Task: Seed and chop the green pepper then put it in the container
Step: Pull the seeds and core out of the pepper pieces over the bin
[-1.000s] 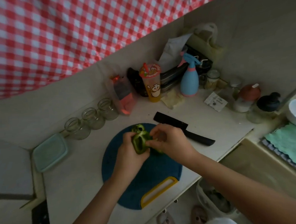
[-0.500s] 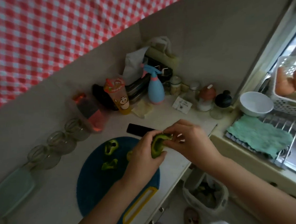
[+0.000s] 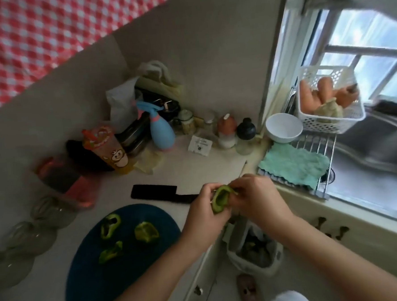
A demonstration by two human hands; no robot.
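My left hand grips a hollow piece of green pepper past the counter's right edge, above a waste bag on the floor. My right hand pinches at the pepper's inner rim. Three more pepper pieces lie on the round dark-blue cutting board. A black knife lies on the counter behind the board. The container is out of view.
Glass jars line the counter's left side. Bottles, a printed cup and a blue spray bottle crowd the back. On the right are a white bowl, a teal cloth, a sink and a white basket.
Both hands have carried the pepper piece right, off the board to beyond the counter's edge. The view has swung right, showing the sink and window; the teal container has left view.
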